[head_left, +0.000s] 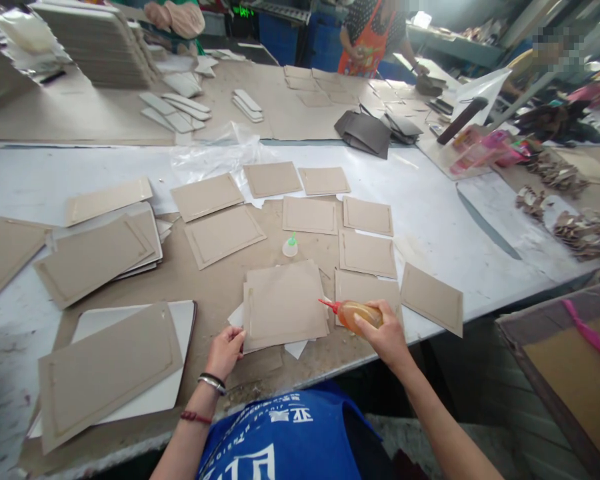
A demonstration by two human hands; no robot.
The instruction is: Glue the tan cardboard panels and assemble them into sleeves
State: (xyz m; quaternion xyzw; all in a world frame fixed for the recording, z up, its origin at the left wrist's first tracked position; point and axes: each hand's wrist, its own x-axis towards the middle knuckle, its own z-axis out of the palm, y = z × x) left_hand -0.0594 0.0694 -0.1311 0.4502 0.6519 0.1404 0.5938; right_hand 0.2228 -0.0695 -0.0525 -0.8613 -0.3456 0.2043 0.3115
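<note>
In my right hand [387, 330] is a squeeze bottle [355, 316] of amber liquid, likely glue, its thin red nozzle pointing left over the right edge of a small stack of tan boards [285, 300]. My left hand [226, 353] pinches the lower left corner of the top board. A line of liquid shows along that board's left edge. Behind the stack stands a small clear bottle [290, 247] with a green tip. Several tan boards [310, 215] with glossy lines along their edges lie spread around, some at the right [432, 299].
To the left, larger boards [110, 367] lie over white ones. A clear plastic bag [220, 155] and dark folded pieces [364, 132] lie farther back. Beyond the table, a person in an orange apron [364, 43] works. A box [570, 360] stands at the right.
</note>
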